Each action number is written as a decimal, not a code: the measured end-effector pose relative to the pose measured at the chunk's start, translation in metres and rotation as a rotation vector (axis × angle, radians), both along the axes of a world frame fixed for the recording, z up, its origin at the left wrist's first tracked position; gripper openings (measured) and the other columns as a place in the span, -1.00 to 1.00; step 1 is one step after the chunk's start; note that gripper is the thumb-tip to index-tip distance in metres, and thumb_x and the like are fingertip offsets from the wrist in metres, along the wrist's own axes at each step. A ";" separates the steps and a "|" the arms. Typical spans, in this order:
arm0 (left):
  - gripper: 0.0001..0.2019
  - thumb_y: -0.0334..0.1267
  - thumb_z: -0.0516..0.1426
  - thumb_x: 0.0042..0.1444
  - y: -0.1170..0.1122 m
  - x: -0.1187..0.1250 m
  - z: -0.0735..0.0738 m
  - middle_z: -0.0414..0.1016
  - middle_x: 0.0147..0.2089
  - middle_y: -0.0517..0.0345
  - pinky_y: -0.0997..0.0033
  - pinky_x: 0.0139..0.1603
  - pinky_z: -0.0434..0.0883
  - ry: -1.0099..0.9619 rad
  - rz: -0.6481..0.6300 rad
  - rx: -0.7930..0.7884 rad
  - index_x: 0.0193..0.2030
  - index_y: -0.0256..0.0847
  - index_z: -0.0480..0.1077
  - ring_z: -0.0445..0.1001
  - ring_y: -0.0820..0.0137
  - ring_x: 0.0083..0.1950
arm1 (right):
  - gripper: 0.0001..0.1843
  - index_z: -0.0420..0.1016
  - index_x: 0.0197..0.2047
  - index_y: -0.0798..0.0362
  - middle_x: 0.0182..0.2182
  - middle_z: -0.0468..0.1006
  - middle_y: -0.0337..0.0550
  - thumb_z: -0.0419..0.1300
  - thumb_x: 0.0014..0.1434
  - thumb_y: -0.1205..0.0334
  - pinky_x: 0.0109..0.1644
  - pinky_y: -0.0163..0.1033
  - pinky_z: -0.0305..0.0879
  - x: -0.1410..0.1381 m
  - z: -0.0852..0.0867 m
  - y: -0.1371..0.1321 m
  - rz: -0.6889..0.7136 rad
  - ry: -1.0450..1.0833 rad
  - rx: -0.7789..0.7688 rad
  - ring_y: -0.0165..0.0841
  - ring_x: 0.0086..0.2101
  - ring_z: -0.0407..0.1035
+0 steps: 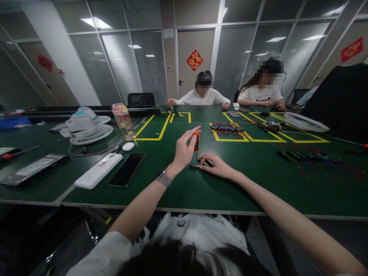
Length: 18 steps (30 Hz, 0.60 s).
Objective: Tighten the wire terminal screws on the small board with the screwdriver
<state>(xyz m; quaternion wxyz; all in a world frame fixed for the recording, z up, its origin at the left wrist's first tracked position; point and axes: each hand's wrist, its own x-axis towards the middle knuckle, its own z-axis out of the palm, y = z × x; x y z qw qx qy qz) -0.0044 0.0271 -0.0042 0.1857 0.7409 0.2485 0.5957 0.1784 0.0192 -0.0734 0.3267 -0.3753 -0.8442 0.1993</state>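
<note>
My left hand [185,148], with a watch on its wrist, is closed round the orange and black handle of a screwdriver [197,142]. The screwdriver stands upright, its thin shaft pointing down at a small green circuit board [194,166] on the table. My right hand [215,165] rests on the table just right of the shaft, its fingertips pinched at the board's right end. The fingers cover part of the board, so the screwdriver's tip is hard to make out.
On the green table [169,195] lie a black phone [127,170], a white power bank [98,171] and a bottle [124,122] to the left, near a white fan [86,126]. Wired boards [227,129] sit inside yellow tape; more wired boards [319,156] lie right. Two people sit opposite.
</note>
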 end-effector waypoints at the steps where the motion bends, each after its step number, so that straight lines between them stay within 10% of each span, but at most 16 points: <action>1: -0.71 -0.30 0.00 0.31 -0.001 0.000 0.000 0.54 -0.03 0.08 0.36 0.03 0.40 -0.004 0.006 0.007 0.11 -0.14 0.41 0.49 0.39 0.00 | -0.92 0.49 -0.35 0.04 -0.10 0.55 -0.03 0.23 0.16 0.23 0.10 0.00 0.26 0.000 0.000 0.000 -0.001 -0.004 -0.001 -0.17 -0.06 0.43; 18: -0.75 -0.31 0.02 0.31 -0.006 0.000 0.002 0.52 0.00 0.07 0.32 0.06 0.38 -0.021 0.021 0.049 0.04 -0.13 0.44 0.47 0.37 0.02 | -0.89 0.48 -0.36 0.03 -0.11 0.56 -0.05 0.23 0.15 0.19 0.09 -0.04 0.27 0.000 0.001 0.000 -0.005 -0.013 -0.001 -0.19 -0.06 0.44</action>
